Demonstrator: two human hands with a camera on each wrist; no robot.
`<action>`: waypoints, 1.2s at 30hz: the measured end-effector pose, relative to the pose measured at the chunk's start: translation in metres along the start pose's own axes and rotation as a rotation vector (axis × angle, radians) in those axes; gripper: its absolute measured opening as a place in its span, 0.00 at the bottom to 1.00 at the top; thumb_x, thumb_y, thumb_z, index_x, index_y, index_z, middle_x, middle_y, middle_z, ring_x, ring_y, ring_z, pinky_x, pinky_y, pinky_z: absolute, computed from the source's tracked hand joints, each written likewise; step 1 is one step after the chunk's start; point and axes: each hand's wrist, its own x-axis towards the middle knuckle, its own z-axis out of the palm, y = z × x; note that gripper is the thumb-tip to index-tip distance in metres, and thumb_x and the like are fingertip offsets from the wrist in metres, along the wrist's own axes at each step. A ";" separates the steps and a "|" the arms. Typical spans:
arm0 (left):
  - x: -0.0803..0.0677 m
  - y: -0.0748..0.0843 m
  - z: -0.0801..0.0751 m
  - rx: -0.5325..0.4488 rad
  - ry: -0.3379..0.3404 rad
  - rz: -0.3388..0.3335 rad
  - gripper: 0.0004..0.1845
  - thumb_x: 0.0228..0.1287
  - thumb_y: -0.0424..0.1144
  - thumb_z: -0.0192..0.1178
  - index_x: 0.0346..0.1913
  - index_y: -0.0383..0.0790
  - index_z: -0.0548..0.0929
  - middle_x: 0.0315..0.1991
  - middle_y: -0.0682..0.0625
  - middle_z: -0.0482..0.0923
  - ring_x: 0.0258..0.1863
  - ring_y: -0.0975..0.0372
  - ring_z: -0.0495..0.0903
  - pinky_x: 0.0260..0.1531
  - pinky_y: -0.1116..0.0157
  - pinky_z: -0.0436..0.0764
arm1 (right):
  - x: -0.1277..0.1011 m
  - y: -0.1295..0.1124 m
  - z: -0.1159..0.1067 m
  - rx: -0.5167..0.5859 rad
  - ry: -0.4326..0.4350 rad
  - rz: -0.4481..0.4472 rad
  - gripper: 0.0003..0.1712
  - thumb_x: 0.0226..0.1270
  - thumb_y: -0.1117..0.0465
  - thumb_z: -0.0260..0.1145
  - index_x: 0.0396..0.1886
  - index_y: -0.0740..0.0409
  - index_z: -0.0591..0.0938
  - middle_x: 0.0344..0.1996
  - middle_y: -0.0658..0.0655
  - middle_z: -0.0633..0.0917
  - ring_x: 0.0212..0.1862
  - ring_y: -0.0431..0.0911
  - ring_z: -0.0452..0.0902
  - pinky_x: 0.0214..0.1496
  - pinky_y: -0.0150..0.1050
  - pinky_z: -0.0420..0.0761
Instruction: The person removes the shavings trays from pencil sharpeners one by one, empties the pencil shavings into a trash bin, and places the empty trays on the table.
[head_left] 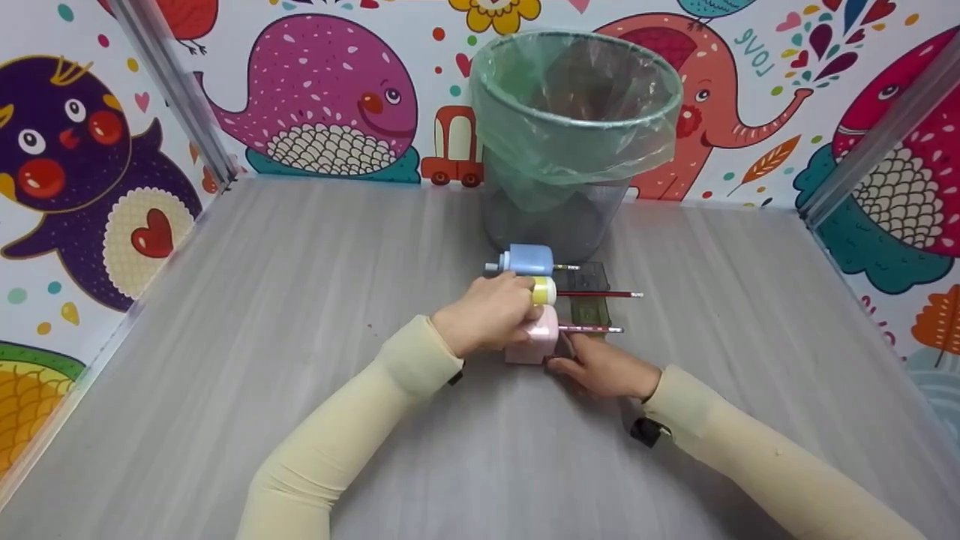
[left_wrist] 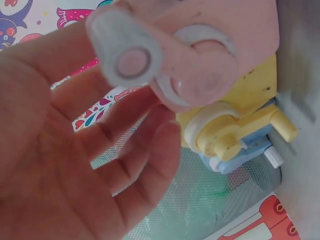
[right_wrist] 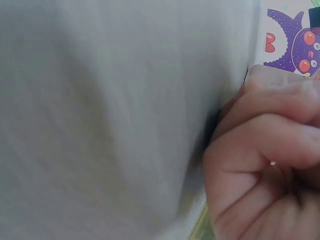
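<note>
While my left hand (head_left: 487, 315) curls round the white round-knobbed crank (left_wrist: 125, 55) of the smooth pink plastic sharpener (head_left: 534, 341) on the grey wood-grain table (head_left: 300, 315), my right hand (head_left: 600, 367), fingers bent, steadies its body. Three boxy sharpeners stand in a row, pink, yellow (head_left: 544, 291) and blue (head_left: 529, 260), each holding one thin pencil, before one crinkly green-lined bin (head_left: 574, 127).

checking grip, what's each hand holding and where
Left hand is at the pink sharpener's crank handle; whether it grips cannot be told. Right hand touches its front base.
</note>
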 end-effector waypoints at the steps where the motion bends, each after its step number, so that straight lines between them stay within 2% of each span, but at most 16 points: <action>1: 0.000 0.000 0.000 -0.001 -0.002 -0.002 0.06 0.63 0.42 0.67 0.40 0.47 0.89 0.50 0.45 0.82 0.47 0.51 0.79 0.44 0.49 0.84 | 0.000 0.000 0.000 0.003 -0.001 -0.003 0.25 0.77 0.53 0.58 0.62 0.68 0.69 0.40 0.58 0.81 0.36 0.43 0.76 0.45 0.41 0.77; 3: 0.000 0.000 0.000 0.001 0.000 -0.001 0.05 0.63 0.41 0.67 0.39 0.46 0.90 0.50 0.45 0.82 0.47 0.51 0.79 0.44 0.49 0.84 | -0.001 0.001 -0.001 0.014 -0.008 -0.007 0.24 0.77 0.54 0.58 0.61 0.68 0.70 0.40 0.57 0.81 0.36 0.42 0.76 0.44 0.39 0.77; 7: 0.000 0.000 0.000 -0.013 0.007 -0.001 0.04 0.63 0.40 0.67 0.37 0.45 0.89 0.49 0.45 0.82 0.47 0.50 0.80 0.44 0.49 0.84 | -0.003 0.002 -0.002 0.059 -0.037 -0.005 0.20 0.78 0.57 0.57 0.58 0.67 0.70 0.33 0.54 0.78 0.29 0.39 0.73 0.36 0.34 0.75; 12: -0.001 0.002 -0.001 -0.043 -0.005 -0.030 0.04 0.63 0.40 0.67 0.35 0.44 0.88 0.49 0.46 0.82 0.47 0.51 0.79 0.45 0.49 0.83 | -0.007 0.005 -0.002 0.091 -0.026 0.016 0.16 0.77 0.59 0.58 0.54 0.67 0.71 0.33 0.55 0.79 0.25 0.38 0.73 0.30 0.33 0.77; 20: -0.001 0.003 0.000 -0.019 0.005 -0.035 0.05 0.63 0.41 0.67 0.34 0.44 0.87 0.49 0.46 0.82 0.47 0.52 0.79 0.46 0.51 0.83 | -0.011 0.009 -0.002 0.112 0.007 0.024 0.21 0.76 0.58 0.60 0.60 0.66 0.69 0.35 0.57 0.80 0.24 0.37 0.74 0.28 0.34 0.78; 22: 0.000 0.003 -0.001 -0.019 0.005 -0.033 0.04 0.63 0.41 0.67 0.34 0.44 0.87 0.49 0.46 0.82 0.47 0.52 0.79 0.46 0.50 0.83 | -0.012 0.009 -0.003 0.112 0.017 0.023 0.22 0.75 0.58 0.61 0.60 0.66 0.69 0.33 0.57 0.80 0.23 0.37 0.73 0.27 0.33 0.78; 27: 0.000 0.003 -0.001 -0.023 0.004 -0.030 0.04 0.63 0.40 0.67 0.34 0.44 0.88 0.49 0.46 0.82 0.48 0.51 0.79 0.44 0.49 0.84 | -0.017 0.010 -0.005 0.099 0.031 0.041 0.20 0.75 0.57 0.62 0.56 0.66 0.70 0.27 0.53 0.78 0.23 0.37 0.73 0.26 0.33 0.76; 36: 0.001 0.003 0.000 -0.030 -0.011 -0.038 0.05 0.65 0.41 0.65 0.36 0.44 0.88 0.52 0.46 0.81 0.49 0.51 0.78 0.46 0.49 0.83 | -0.022 0.015 -0.003 0.093 0.063 0.033 0.19 0.74 0.55 0.63 0.51 0.66 0.73 0.25 0.52 0.78 0.23 0.36 0.73 0.27 0.32 0.76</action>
